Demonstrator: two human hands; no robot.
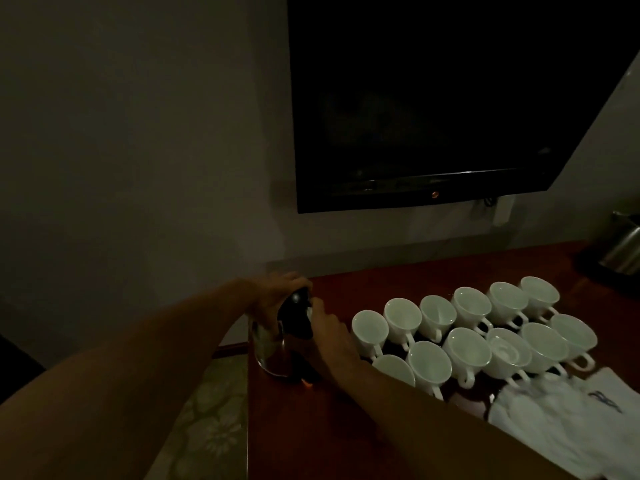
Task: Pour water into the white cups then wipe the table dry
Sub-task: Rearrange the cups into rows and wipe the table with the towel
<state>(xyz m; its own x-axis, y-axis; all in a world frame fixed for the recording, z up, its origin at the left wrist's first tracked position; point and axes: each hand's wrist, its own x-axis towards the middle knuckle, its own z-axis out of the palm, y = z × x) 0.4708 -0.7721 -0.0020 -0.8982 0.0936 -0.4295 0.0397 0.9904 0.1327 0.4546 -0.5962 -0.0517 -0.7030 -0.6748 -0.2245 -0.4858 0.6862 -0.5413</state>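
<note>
Because the room is dim, detail: much is lost to shadow and blur.
Kettle: stood upright at the left edge of the worktop, near the far corner; a shiny body is seen under a black top and handle, and a small orange glow is seen low on the near side.
Left hand: laid over the top of the kettle, with the fingers curled down round the black lid, so that the top is gripped.
Right hand: brought against the black handle on the kettle's right side, with its back turned to the camera; whether the fingers are closed round the handle cannot be told.
White cups: set upright in two rows just right of the kettle, packed close together, with the handles turned toward the near side; a pale ring is seen inside one cup of the near row, and whether any water is held cannot be told.
White cloth: left crumpled on the worktop at the near right, just beside the near row of cups; a dark mark is seen on it.
Television: mounted on the wall above the cups, with its screen dark.
Metal container: placed at the far right of the worktop, well apart from the kettle and cut by the picture's edge.
Floor: seen left of the worktop, covered with a pale pattern.
</note>
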